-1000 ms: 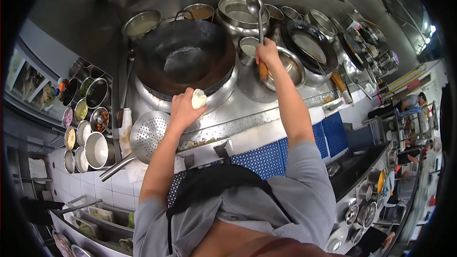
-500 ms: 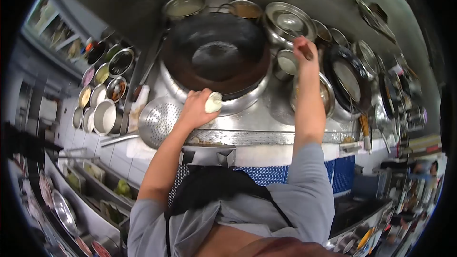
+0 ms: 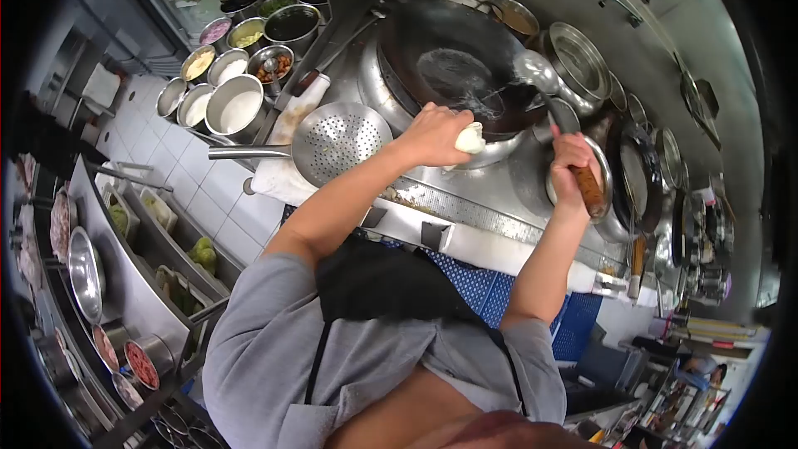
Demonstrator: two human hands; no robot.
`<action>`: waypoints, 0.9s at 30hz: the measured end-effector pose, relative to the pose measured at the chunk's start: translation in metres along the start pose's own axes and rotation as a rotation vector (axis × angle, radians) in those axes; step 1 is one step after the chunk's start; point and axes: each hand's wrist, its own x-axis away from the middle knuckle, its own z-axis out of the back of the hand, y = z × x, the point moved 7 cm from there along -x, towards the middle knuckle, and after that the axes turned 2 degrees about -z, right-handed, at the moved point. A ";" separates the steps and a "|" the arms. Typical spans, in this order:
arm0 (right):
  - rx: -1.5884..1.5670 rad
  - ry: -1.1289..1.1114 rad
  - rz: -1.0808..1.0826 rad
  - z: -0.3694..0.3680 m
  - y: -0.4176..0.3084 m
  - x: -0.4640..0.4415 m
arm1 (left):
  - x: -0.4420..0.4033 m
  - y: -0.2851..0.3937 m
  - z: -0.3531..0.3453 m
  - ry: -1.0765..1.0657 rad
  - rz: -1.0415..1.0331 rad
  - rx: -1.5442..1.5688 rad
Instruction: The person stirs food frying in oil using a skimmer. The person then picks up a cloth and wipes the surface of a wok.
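A folded white cloth (image 3: 470, 139) is gripped in my left hand (image 3: 434, 135), which rests at the near edge of a large dark wok (image 3: 407, 41). Whether the fingers also hold the wok's rim through the cloth is hidden. My right hand (image 3: 570, 165) is closed round the brown wooden handle of a metal ladle (image 3: 537, 72). The ladle's bowl is tilted over the wok's right side, and clear liquid streams from it into the wok. Some liquid lies shiny in the wok's bottom.
Left of the wok lies a perforated strainer (image 3: 341, 143) with a long handle. Beyond it stand several metal pots of ingredients, one a white-filled pot (image 3: 236, 106). A lidded pot (image 3: 580, 58) is at the back right. Another dark wok (image 3: 638, 168) sits further right.
The view has turned, so the stove appears shifted right. The ladle has swung from the pots at right to over the wok, and liquid now pours from it. The left hand stays at the wok's edge.
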 end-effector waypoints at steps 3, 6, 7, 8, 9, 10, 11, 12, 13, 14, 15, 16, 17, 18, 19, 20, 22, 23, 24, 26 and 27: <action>0.248 0.144 0.031 0.024 0.017 0.005 | 0.006 0.006 0.003 0.041 -0.131 -0.027; 0.829 0.412 0.290 0.052 0.020 0.008 | 0.003 -0.001 -0.006 0.039 -0.124 -0.042; 1.111 0.581 0.431 0.051 0.025 0.014 | 0.003 -0.003 -0.008 0.049 -0.120 -0.043; 1.317 0.650 0.474 0.047 0.034 0.016 | 0.001 -0.006 -0.009 0.003 -0.051 -0.015; 1.423 0.691 0.520 0.050 0.041 0.018 | 0.001 -0.007 -0.011 0.025 -0.067 -0.022; 1.517 0.669 0.580 0.053 0.046 0.022 | 0.002 -0.009 -0.016 0.047 -0.082 -0.027; 1.612 0.650 0.638 0.058 0.050 0.027 | 0.002 -0.011 -0.020 0.069 -0.097 -0.030; 1.646 0.704 0.708 0.070 0.049 0.036 | 0.003 -0.010 -0.020 0.083 -0.114 -0.049; 1.673 0.739 0.788 0.083 0.050 0.046 | 0.004 -0.012 -0.018 0.120 -0.131 -0.047; 1.685 0.715 0.827 0.096 0.054 0.055 | 0.005 -0.013 -0.018 0.153 -0.159 -0.036; 1.696 0.705 0.878 0.108 0.058 0.068 | 0.005 -0.010 -0.020 0.184 -0.196 -0.014; 1.820 0.736 0.968 0.124 0.060 0.081 | 0.003 -0.008 -0.021 0.128 -0.177 -0.037; 1.947 0.770 1.045 0.134 0.066 0.093 | 0.002 -0.007 -0.021 0.074 -0.156 -0.067; 1.934 0.823 1.046 0.139 0.078 0.105 | 0.002 -0.007 -0.023 0.084 -0.180 -0.069; 1.920 0.866 1.039 0.145 0.092 0.114 | 0.003 -0.007 -0.023 0.098 -0.197 -0.076; 1.911 0.889 1.100 0.158 0.098 0.122 | 0.004 -0.007 -0.022 0.098 -0.218 -0.078; 1.972 1.076 0.996 0.166 0.118 0.139 | 0.005 -0.004 -0.018 0.100 -0.275 -0.047; 2.002 1.177 0.927 0.166 0.127 0.145 | 0.007 -0.003 -0.016 0.101 -0.295 -0.035; 2.021 1.222 0.890 0.172 0.130 0.147 | 0.007 -0.004 -0.016 0.060 -0.295 -0.034; 2.055 1.304 0.804 0.194 0.132 0.152 | 0.010 -0.003 -0.014 0.018 -0.330 -0.071; 2.102 1.299 0.840 0.204 0.129 0.155 | 0.012 -0.003 -0.014 -0.001 -0.345 -0.091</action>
